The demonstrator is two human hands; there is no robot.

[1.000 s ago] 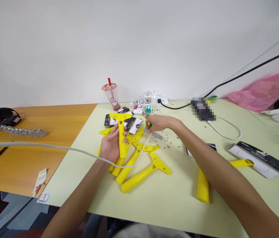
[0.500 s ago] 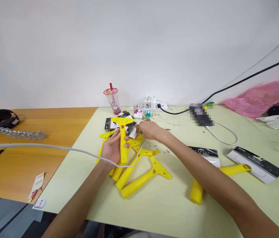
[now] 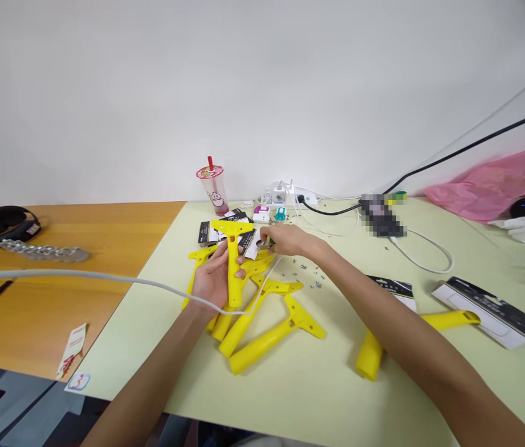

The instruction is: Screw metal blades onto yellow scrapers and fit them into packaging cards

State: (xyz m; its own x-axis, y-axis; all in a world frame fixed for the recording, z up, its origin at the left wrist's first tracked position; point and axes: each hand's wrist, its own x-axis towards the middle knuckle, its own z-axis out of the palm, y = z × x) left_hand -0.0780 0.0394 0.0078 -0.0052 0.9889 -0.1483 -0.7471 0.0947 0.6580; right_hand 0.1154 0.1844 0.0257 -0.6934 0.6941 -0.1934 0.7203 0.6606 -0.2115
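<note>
My left hand point(image 3: 210, 282) is wrapped round the stem of a yellow T-shaped scraper handle point(image 3: 234, 273), held upright with its wide head at the top. Just to its right, my right hand point(image 3: 287, 239) is closed in a pinch. A small bit of metal and something dark green show at its fingertips, too small to name. Below and beside my left hand lie several more yellow scraper handles point(image 3: 262, 344), partly overlapping. Small loose screws point(image 3: 318, 284) are scattered on the table under my right wrist. Black-and-white packaging cards point(image 3: 249, 243) lie behind the held handle.
A drink cup point(image 3: 215, 192) stands near the wall beside a power strip point(image 3: 285, 197) with cables. More yellow handles point(image 3: 369, 357) and a packaging card point(image 3: 490, 310) lie at the right. A white cable point(image 3: 117, 277) crosses in front of my left hand. Headphones point(image 3: 1, 225) rest on the wooden table.
My right hand has shifted slightly away from the held scraper handle, and metal now shows at its fingertips. More of the loose screws are visible. My left hand keeps its hold.
</note>
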